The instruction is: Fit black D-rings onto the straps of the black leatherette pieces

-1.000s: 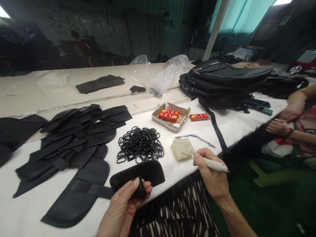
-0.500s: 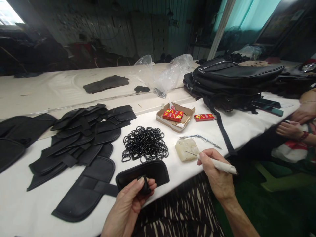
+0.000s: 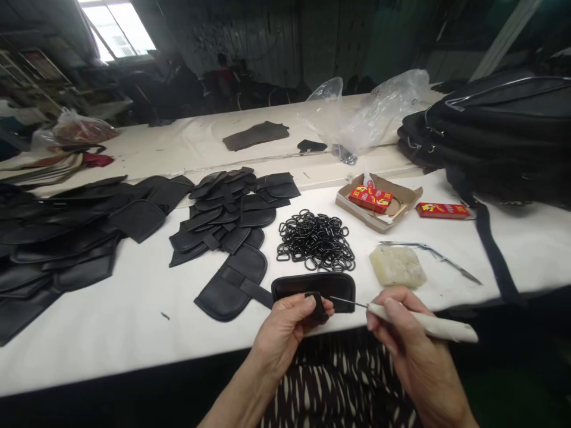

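My left hand [image 3: 289, 324] is closed on a folded black strap [image 3: 317, 306] at the front edge of a black padded piece [image 3: 289, 286]. My right hand [image 3: 410, 333] grips an awl [image 3: 428, 324] by its thick whitish handle. The awl's thin metal point is level and aimed left, close to the strap; whether it touches is hard to tell. Just behind lies a heap of black D-rings [image 3: 316, 241]. A yellowish wax block [image 3: 397, 266] rests beyond my right hand. Left of the rings, another black piece with a strap [image 3: 236, 279] lies flat.
Stacked black pieces [image 3: 225, 208] and a larger pile [image 3: 89, 226] cover the left. Behind the rings sits a cardboard tray [image 3: 388, 219] with a red packet [image 3: 372, 197]. Metal snips [image 3: 432, 252], another red packet [image 3: 444, 210] and black bags [image 3: 499, 137] are to the right.
The awl has moved from the wax block left to beside the strap in my left hand. The view has swung left, showing more of the black pile.
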The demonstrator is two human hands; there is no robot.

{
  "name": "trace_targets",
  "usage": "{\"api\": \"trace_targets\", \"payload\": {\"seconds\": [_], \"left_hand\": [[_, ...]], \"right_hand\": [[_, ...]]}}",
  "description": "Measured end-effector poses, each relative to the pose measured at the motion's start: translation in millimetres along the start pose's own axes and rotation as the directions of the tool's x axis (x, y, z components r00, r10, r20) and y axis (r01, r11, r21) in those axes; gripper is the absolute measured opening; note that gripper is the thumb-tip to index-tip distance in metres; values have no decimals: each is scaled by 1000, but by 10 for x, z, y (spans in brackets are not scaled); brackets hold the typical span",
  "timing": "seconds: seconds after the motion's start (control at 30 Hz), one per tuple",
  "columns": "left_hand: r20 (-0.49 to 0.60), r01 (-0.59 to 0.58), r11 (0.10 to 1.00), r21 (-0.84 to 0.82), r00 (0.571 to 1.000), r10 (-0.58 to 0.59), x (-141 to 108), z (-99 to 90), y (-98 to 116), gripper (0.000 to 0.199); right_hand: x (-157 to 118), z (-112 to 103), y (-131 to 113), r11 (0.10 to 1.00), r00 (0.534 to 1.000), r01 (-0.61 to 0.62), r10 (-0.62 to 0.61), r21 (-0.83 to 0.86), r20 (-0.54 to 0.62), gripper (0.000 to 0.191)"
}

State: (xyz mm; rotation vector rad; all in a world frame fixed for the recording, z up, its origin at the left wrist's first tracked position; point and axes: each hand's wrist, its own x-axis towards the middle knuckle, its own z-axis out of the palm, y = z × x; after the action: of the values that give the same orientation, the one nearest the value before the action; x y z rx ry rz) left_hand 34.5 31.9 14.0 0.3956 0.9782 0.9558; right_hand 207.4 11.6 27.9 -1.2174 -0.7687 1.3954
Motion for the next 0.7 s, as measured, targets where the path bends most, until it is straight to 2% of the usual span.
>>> {"api": "trace_targets", "payload": {"seconds": [0.17, 0.4, 0.7], "left_hand": [[50, -1, 1000, 9, 999, 0, -9, -27, 2, 18], [131, -22, 1000, 16, 991, 20, -4, -70, 6, 19], [95, -22, 999, 30, 995, 19, -10, -58, 4, 19]], "right_hand": [[39, 57, 109, 988, 999, 32, -32, -152, 3, 26], [50, 71, 130, 982, 999, 41, -36, -184, 34, 26], [53, 110, 163, 976, 998, 23, -9, -214, 64, 26]]}}
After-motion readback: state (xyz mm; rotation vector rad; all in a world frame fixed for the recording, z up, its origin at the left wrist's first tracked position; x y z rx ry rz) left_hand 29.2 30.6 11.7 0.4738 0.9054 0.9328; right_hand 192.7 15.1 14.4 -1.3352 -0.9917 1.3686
